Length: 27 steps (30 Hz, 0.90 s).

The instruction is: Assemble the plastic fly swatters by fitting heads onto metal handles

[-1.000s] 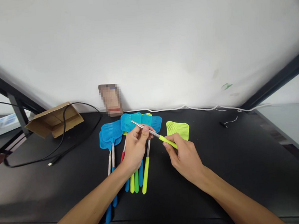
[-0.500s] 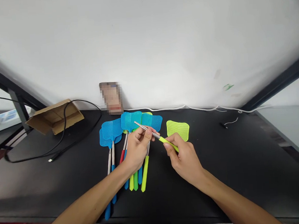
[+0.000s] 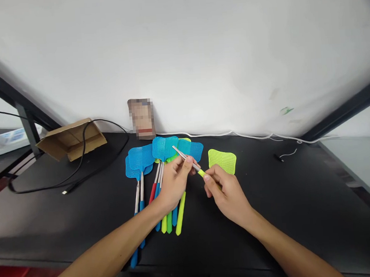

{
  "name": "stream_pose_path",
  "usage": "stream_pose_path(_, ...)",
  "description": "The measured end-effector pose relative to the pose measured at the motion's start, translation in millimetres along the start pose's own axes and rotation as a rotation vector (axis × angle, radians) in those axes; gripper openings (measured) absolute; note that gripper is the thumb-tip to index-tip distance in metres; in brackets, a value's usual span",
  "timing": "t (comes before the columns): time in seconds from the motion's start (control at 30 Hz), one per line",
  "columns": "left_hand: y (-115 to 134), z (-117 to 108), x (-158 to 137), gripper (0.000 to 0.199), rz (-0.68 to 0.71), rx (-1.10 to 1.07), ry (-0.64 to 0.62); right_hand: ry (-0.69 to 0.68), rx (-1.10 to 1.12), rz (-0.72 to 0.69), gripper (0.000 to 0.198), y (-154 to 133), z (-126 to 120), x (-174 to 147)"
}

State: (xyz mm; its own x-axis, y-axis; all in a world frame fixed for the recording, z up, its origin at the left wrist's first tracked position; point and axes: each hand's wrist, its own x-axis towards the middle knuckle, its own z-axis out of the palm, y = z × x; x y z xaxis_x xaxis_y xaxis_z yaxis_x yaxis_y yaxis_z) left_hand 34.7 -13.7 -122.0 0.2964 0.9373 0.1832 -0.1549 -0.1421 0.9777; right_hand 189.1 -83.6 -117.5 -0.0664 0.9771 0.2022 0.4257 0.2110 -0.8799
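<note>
Between my two hands is a fly swatter handle [image 3: 201,172], a silver metal rod with a yellow-green grip. My left hand [image 3: 175,179] pinches the metal rod, its tip pointing up and left. My right hand [image 3: 228,192] is closed around the yellow-green grip and covers most of it. Just behind my right hand, a loose yellow-green mesh swatter head [image 3: 222,161] lies flat on the black table [image 3: 273,216]. Beneath and left of my left hand lie several fly swatters [image 3: 141,158] with blue and green heads and blue, red, green and yellow handles, partly overlapping.
An open cardboard box [image 3: 74,140] lies at the back left, with a black cable [image 3: 77,181] looping past it. A blurred-out package [image 3: 142,118] leans on the wall. Along the wall runs a white cable [image 3: 210,134]; a small black piece with a thin wire [image 3: 279,157] lies right.
My right hand has slid up the grip toward the rod, covering more of it. The left hand still pinches the rod. The view has shifted slightly.
</note>
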Motion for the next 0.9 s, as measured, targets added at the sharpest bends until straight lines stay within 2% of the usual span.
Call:
stream_pose_path(0.1, 1, 1, -1, 0.036, -0.039, 0.021, -0.029, -0.011, -0.126, -0.034, 0.03, 1, -10, 7)
stream_pose_path(0.23, 1, 2, 0, 0.038, -0.105, -0.039, -0.093, 0.263, -0.374, -0.046, 0.027, 21, -36, 21)
stream_pose_path(0.3, 2, 2, 1, 0.038, -0.143, -0.091, -0.143, 0.344, -0.444, -0.03, 0.025, 32, -48, 27)
stream_pose_path(0.37, 5, 2, -1, 0.039, -0.199, -0.126, -0.234, 0.361, -0.387, 0.005, 0.027, 38, -55, 30)
stream_pose_path(0.43, 9, 3, -3, 0.038, -0.262, -0.131, -0.349, 0.294, -0.164, 0.034, 0.03, 37, -54, 31)
stream_pose_path(0.5, 12, 4, -6, 0.036, -0.296, -0.105, -0.44, 0.149, 0.121, 0.029, 0.033, 29, -48, 28)
stream_pose_path(0.57, 14, 4, -8, 0.034, -0.295, -0.059, -0.496, 0.017, 0.278, -0.002, 0.033, 19, -41, 23)
stream_pose_path(0.67, 12, 4, -9, 0.035, -0.321, -0.047, -0.559, -0.057, 0.176, -0.043, 0.03, 9, -35, 18)
stream_pose_path(0.77, 8, 3, -8, 0.034, -0.436, -0.162, -0.597, -0.127, 0.052, -0.055, 0.04, 9, -38, 17)
stream_pose_path(0.83, 6, 2, -7, 0.033, -0.52, -0.248, -0.627, -0.193, 0.093, -0.034, 0.047, 12, -41, 19)
stream_pose_path(0.9, 6, 3, -5, 0.032, -0.575, -0.313, -0.646, -0.178, 0.225, 0.024, 0.048, 17, -43, 21)
